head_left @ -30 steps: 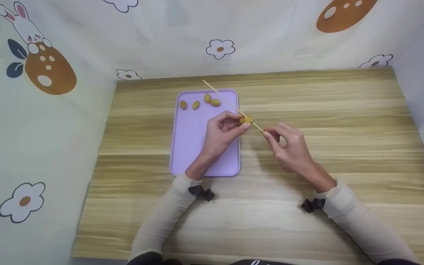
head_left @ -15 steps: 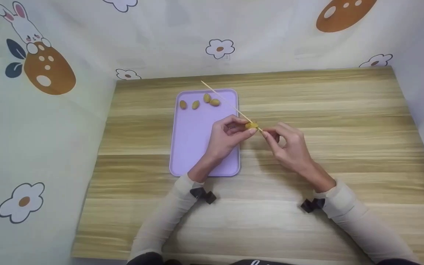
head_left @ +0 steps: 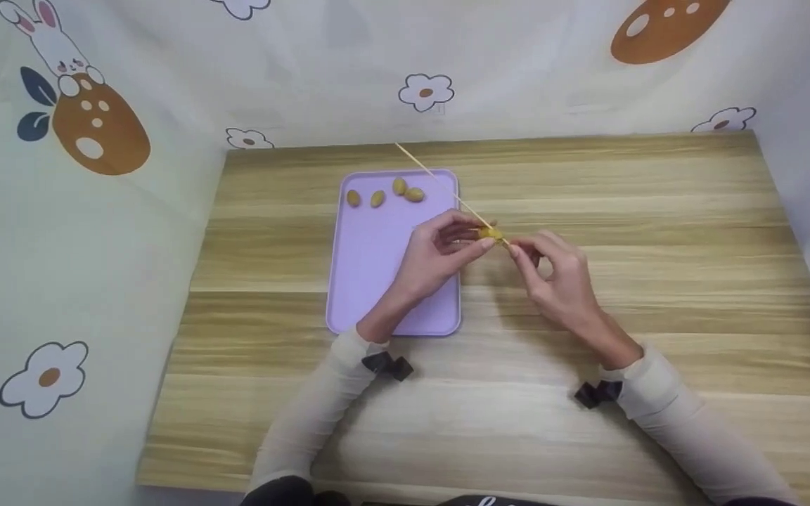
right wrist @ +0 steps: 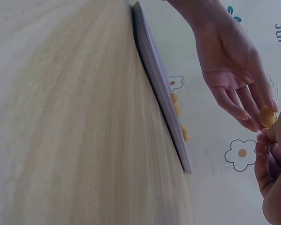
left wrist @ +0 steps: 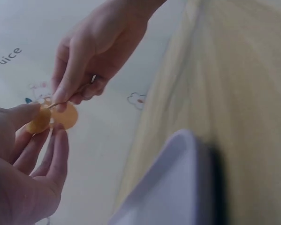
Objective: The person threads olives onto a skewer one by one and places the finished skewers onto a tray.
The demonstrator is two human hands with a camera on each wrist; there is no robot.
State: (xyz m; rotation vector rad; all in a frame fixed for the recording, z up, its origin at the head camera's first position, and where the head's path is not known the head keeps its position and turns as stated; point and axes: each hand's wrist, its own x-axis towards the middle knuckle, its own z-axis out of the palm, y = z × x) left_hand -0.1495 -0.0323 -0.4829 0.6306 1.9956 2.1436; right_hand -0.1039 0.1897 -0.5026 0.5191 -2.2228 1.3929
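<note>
The left hand (head_left: 433, 260) pinches a small yellow piece (head_left: 489, 232) between thumb and fingertips, while the right hand (head_left: 563, 277), thumb and fingers closed together, grips the near end of a thin wooden skewer (head_left: 447, 188) just beside it. The skewer appears to run through the yellow piece, its long free part slanting away over the far right corner of a lilac tray (head_left: 370, 253). The yellow piece is held above the counter (head_left: 623, 190), just right of the tray. Four oval, olive-brown fruits (head_left: 377, 199) lie near the tray's far edge, the two rightmost side by side. Behind the counter hangs a pale cloth (head_left: 328, 84) printed with flowers.
</note>
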